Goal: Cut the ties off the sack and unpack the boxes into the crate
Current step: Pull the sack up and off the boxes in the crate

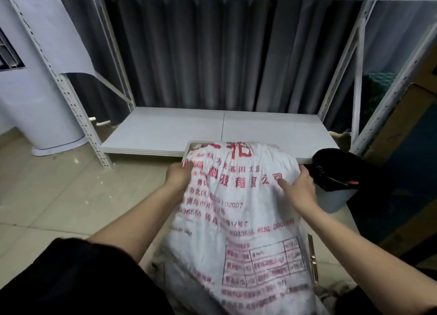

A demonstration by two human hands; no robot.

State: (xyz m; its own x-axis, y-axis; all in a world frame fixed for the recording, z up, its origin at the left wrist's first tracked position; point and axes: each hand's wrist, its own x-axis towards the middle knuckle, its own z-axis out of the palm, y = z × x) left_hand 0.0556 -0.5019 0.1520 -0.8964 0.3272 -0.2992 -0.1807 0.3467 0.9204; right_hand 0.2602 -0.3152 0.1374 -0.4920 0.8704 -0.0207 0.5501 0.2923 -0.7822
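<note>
A bulky white woven sack printed in red characters lies tilted between a person's forearms, its far end resting over the rim of a pale crate on the tiled floor before a low shelf. The left hand grips the sack's upper left edge, fingers curled into the fabric; the right hand presses its right flank, fingers loosely spread. No ties or cutting tool are visible, and the sack's mouth is out of view. The sound approach is probably to steady the load with both hands and work the boxes out gradually, keeping the opening over the crate. A bin lined in black stands just right.
</note>
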